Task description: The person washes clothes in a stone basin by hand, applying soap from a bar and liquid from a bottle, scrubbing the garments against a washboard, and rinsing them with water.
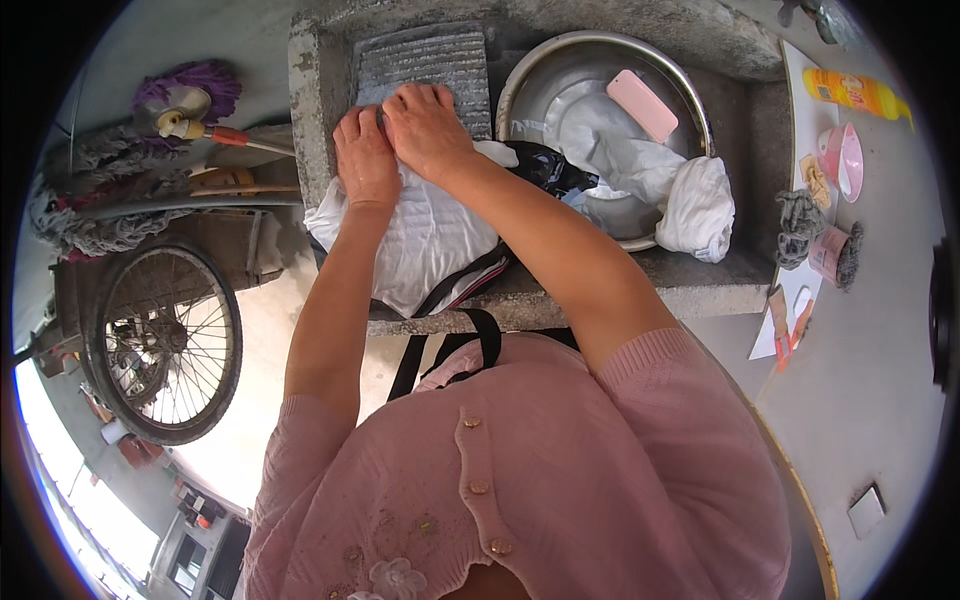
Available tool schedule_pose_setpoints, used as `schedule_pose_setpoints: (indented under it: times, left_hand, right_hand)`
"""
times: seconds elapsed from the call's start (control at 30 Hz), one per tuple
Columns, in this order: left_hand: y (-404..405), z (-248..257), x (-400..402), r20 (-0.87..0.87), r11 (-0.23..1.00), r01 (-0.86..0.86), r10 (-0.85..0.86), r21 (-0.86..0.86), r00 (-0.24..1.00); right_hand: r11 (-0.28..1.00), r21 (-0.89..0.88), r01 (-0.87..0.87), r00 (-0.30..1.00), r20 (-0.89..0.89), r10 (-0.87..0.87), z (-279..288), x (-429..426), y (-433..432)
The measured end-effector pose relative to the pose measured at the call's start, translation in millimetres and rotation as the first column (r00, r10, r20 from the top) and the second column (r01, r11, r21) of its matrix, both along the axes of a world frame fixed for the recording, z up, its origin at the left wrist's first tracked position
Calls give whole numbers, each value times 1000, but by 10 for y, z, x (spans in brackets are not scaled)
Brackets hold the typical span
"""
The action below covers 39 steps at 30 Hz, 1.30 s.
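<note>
Both hands are side by side on a ribbed stone washboard (424,56). My left hand (367,161) and my right hand (424,131) press with bent fingers on the upper part of a wet white garment (439,236). Its folds under my palms are hidden. The garment spreads down towards the front edge, over dark striped cloth (472,281). To the right, a metal basin (604,45) holds some dark wet cloth (551,169) and a pink rounded slab (643,105) whose kind I cannot tell. A white cloth (697,210) hangs over the basin's rim.
The concrete sink (705,296) encloses washboard and basin. On the right ledge stand a yellow bottle (855,94), a pink bowl (841,161), a grey scrubbing pad (799,229) and brushes (787,322). At left are mops (187,105) and a spoked wheel (169,337).
</note>
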<state>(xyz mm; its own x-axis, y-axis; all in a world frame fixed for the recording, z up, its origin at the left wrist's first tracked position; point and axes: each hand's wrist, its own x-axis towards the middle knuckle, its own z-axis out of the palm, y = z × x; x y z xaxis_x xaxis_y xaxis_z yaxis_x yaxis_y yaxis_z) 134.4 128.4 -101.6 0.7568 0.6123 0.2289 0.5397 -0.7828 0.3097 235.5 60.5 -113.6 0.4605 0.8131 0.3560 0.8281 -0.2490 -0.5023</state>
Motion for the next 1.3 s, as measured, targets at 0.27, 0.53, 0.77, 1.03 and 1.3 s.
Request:
schedule_pose_setpoints:
  times: [0.27,0.53,0.77,1.03,1.3]
  left_hand:
    - [191,-249,-21,-11,999,-30,31,23,999]
    - [185,-285,-3,-2,999,-40,40,23,999]
    - [187,-262,-18,-19,999,-39,39,-4,999]
    - [211,-280,9,-23,1000,-23,23,-12,999]
    - [233,-324,-57,-15,998,-43,42,-35,999]
  right_hand:
    - [957,-92,275,943,-166,-287,-475,869,-1317]
    - [625,-765,158,980,47,-191,-1072,1314,-2221]
    - [860,-505,71,958,-205,-200,-726,1342,-2098]
    - [749,-542,-381,819,-574,1,-655,868,-2081]
    - [835,-324,-444,-84,-913,-399,248,600,-2516]
